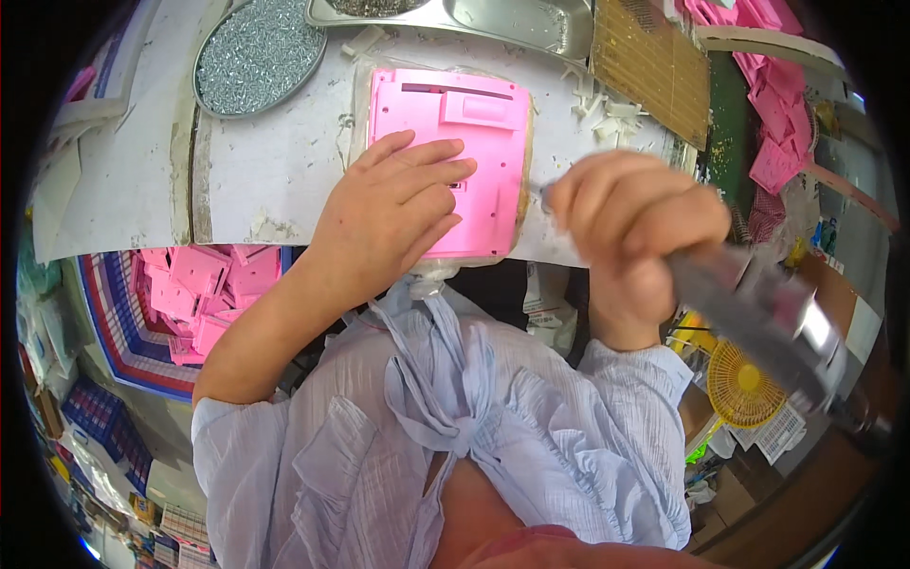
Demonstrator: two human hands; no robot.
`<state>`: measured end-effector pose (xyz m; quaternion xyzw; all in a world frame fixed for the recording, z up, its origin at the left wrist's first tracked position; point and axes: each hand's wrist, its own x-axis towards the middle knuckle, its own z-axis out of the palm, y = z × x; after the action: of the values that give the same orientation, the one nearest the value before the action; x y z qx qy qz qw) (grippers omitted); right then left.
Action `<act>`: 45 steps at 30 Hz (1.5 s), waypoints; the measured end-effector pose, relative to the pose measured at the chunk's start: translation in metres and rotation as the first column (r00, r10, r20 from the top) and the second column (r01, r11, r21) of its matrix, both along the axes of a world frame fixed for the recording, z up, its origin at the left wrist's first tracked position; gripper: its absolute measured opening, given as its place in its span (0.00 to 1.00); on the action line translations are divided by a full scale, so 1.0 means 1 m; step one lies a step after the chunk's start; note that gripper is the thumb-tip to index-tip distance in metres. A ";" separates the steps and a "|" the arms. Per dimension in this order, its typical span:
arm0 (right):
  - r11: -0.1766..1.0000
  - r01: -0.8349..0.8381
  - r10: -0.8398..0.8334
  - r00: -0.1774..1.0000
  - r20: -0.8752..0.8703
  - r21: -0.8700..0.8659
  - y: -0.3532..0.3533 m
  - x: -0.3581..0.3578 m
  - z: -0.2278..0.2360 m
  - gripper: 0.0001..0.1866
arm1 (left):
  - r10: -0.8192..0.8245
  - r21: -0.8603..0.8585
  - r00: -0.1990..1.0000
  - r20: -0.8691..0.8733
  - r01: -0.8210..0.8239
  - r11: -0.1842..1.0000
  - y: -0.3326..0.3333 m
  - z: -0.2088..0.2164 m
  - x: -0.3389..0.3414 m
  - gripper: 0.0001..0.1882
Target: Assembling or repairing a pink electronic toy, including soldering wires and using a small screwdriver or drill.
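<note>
A pink plastic housing [485,180] lies on a clear-wrapped pad at the table's near edge, with small screw holes, a long slot and a raised block near its far end. My left hand [398,194] rests flat across its left side, fingers stretched out and slightly apart. To the right of the housing, my right hand [640,213] is closed around a dark power screwdriver [758,313]. The hand and tool are blurred by motion. The tool's body slants down to the lower right, and a blurred tip shows beside the housing's right edge.
A round metal tray [258,59] full of screws stands at the far left, near a divided steel tray [517,24]. White plastic bits [616,121] lie beside a brown board [652,71]. Below left, a blue-and-red basket [109,318] holds pink parts. A yellow fan [746,382] stands at right.
</note>
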<state>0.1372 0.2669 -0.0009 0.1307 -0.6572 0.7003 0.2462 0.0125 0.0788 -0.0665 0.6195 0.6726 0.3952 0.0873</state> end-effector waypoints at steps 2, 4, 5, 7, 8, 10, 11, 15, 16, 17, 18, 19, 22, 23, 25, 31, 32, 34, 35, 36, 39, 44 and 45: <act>0.999 0.033 -0.033 0.999 0.023 0.014 0.007 -0.013 -0.006 0.08 | 0.011 -0.006 1.000 0.011 -0.011 1.000 0.003 0.000 -0.003 0.09; 0.995 0.078 -0.085 0.991 0.101 0.065 0.005 -0.013 -0.009 0.09 | 0.009 -0.022 1.000 0.025 -0.009 1.000 0.003 -0.001 -0.003 0.09; 0.990 0.095 -0.108 0.985 0.135 0.100 0.006 -0.014 -0.008 0.09 | 0.008 -0.031 0.999 0.037 -0.007 0.999 0.002 -0.001 -0.002 0.09; 0.995 0.090 -0.094 0.986 0.135 0.033 0.005 -0.015 -0.010 0.10 | 0.013 -0.039 0.998 0.054 -0.011 0.999 0.001 0.000 -0.001 0.09; 0.998 0.065 -0.066 0.990 0.126 0.014 0.007 -0.019 -0.010 0.10 | 0.014 -0.040 0.998 0.055 -0.012 0.999 0.000 0.000 -0.001 0.09; 0.999 -0.026 0.028 0.996 0.082 -0.022 0.023 -0.032 -0.003 0.12 | 0.008 -0.046 0.998 0.062 -0.005 0.999 -0.004 -0.002 0.001 0.09; 0.998 -0.045 0.048 0.997 0.053 -0.051 0.033 -0.041 0.005 0.13 | -0.002 -0.035 0.998 0.068 0.004 0.999 0.000 -0.001 -0.003 0.09; 0.999 -0.015 0.017 0.999 0.048 -0.031 0.052 -0.065 -0.008 0.09 | 0.011 -0.055 0.998 0.064 -0.008 0.998 0.002 0.003 -0.003 0.10; 0.999 -0.018 0.021 0.998 0.060 -0.039 0.053 -0.066 -0.008 0.09 | 0.014 -0.055 0.998 0.067 -0.010 0.998 0.003 0.002 -0.003 0.10; 0.998 -0.025 0.029 0.997 0.074 -0.051 0.051 -0.067 -0.008 0.10 | 0.022 -0.059 0.997 0.072 -0.017 0.998 0.002 0.002 -0.002 0.10; 0.997 0.000 0.006 0.997 0.078 -0.075 0.048 -0.067 -0.009 0.10 | 0.027 -0.057 0.997 0.079 -0.023 0.998 0.002 0.001 -0.001 0.11; 0.997 -0.017 0.023 0.997 0.074 -0.070 0.049 -0.069 -0.008 0.10 | 0.032 -0.054 0.996 0.086 -0.028 0.998 0.001 0.001 0.000 0.11; 0.997 0.026 -0.030 0.997 0.066 0.073 0.055 -0.075 -0.014 0.10 | 0.026 -0.046 0.996 0.088 -0.022 0.999 0.002 0.002 -0.002 0.11; 0.977 0.090 -0.104 0.993 0.063 0.196 0.059 -0.075 -0.028 0.09 | 0.026 -0.050 0.996 0.089 -0.022 0.999 0.001 0.002 -0.002 0.11; 0.949 0.158 -0.191 0.977 0.097 0.272 0.062 -0.071 -0.048 0.09 | 0.019 -0.054 0.995 0.097 -0.013 0.998 0.000 0.002 -0.002 0.11; 0.980 -0.055 0.063 0.997 0.037 -0.193 0.071 -0.077 -0.022 0.09 | 0.051 -0.061 0.991 0.121 -0.044 0.997 -0.001 -0.002 -0.001 0.11; 0.985 -0.050 0.057 0.998 0.032 -0.167 0.069 -0.076 -0.009 0.09 | 0.041 -0.053 0.992 0.121 -0.035 0.998 0.000 -0.001 -0.002 0.11; 0.993 -0.042 0.045 0.999 0.024 -0.113 0.062 -0.072 0.006 0.10 | 0.015 -0.055 0.993 0.120 -0.008 0.998 0.002 0.001 -0.002 0.10; 0.994 -0.012 0.019 0.997 0.069 -0.108 0.053 -0.074 0.000 0.11 | 0.046 -0.072 0.993 0.104 -0.039 0.997 -0.002 0.000 0.001 0.10; 0.995 0.046 -0.035 0.992 0.121 -0.088 0.046 -0.074 -0.007 0.12 | 0.039 -0.071 0.993 0.112 -0.031 0.997 -0.001 0.000 -0.001 0.10; 0.994 0.056 -0.040 0.985 0.167 -0.096 0.045 -0.073 -0.018 0.13 | 0.026 -0.073 0.991 0.134 -0.017 0.997 0.000 0.001 -0.002 0.10; 1.000 0.004 -0.003 0.985 0.172 -0.006 0.055 -0.077 -0.017 0.09 | 0.034 -0.055 0.995 0.098 -0.028 0.998 0.002 0.000 -0.003 0.11; 1.000 -0.012 0.012 0.987 0.162 -0.003 0.056 -0.077 -0.013 0.09 | 0.037 -0.040 0.993 0.110 -0.032 0.999 0.002 -0.001 -0.003 0.11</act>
<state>0.0598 0.3229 -0.0135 0.0770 -0.6735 0.7107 0.1880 0.0099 0.0806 -0.0674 0.5831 0.6847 0.4176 0.1296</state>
